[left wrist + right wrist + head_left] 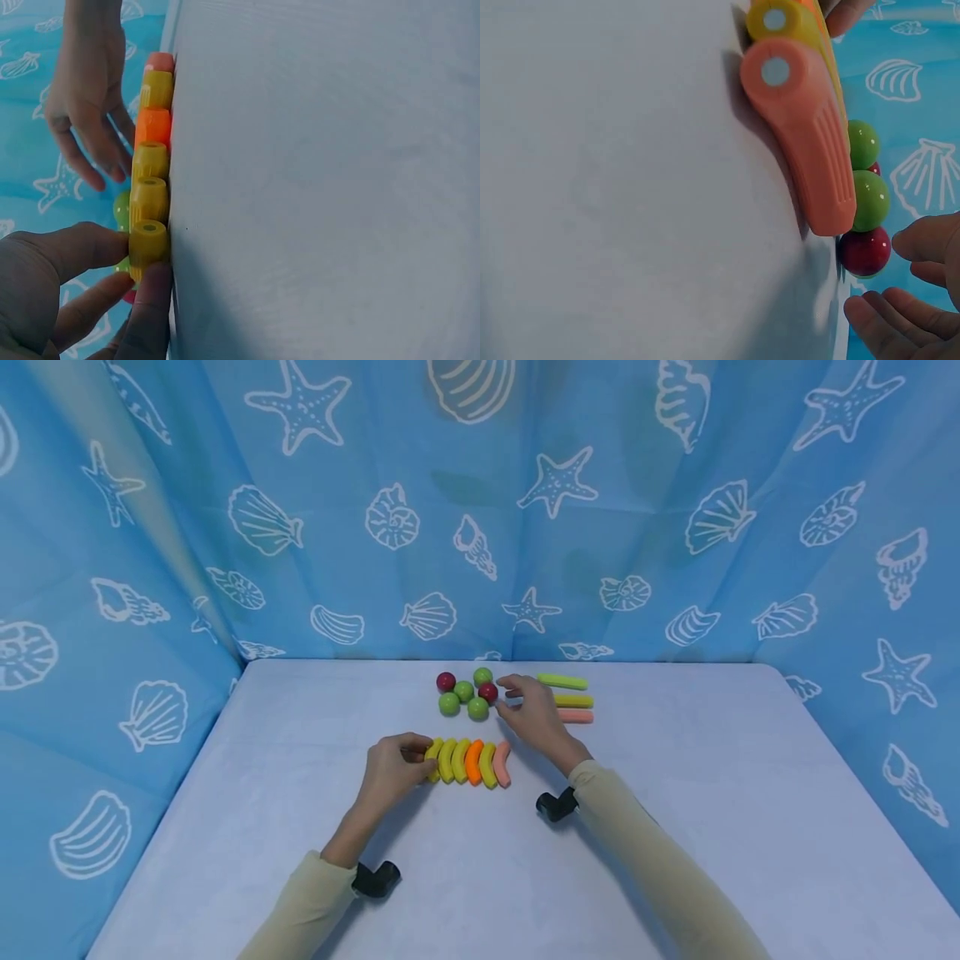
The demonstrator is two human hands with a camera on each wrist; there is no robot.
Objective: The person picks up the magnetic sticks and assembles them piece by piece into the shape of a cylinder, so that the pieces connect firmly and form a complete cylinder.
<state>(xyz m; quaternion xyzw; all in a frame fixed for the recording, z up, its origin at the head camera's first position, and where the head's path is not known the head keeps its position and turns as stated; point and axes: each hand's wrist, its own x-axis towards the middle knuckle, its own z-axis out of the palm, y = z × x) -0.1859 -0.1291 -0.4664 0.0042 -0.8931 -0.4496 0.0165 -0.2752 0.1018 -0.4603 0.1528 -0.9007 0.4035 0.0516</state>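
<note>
In the head view, several curved toy rods lie side by side in a row on the white table: yellow ones, an orange one [473, 762] and a pink one [502, 766] at the right end. My left hand [393, 768] pinches the leftmost yellow curved rod [149, 251] between thumb and fingers. Beyond the row, my right hand [534, 714] hovers beside a dark red ball [488, 692], thumb and fingers spread apart with nothing between them. The right wrist view has that red ball [866, 251] just off the fingertips, near the pink rod's far end.
Several green balls [477, 708] and another dark red ball [446, 682] cluster behind the row. Straight rods in green [562, 682], yellow [574, 702] and pink [576, 716] lie right of them, partly behind my right hand. A blue shell-print curtain [480, 568] surrounds the table [300, 710].
</note>
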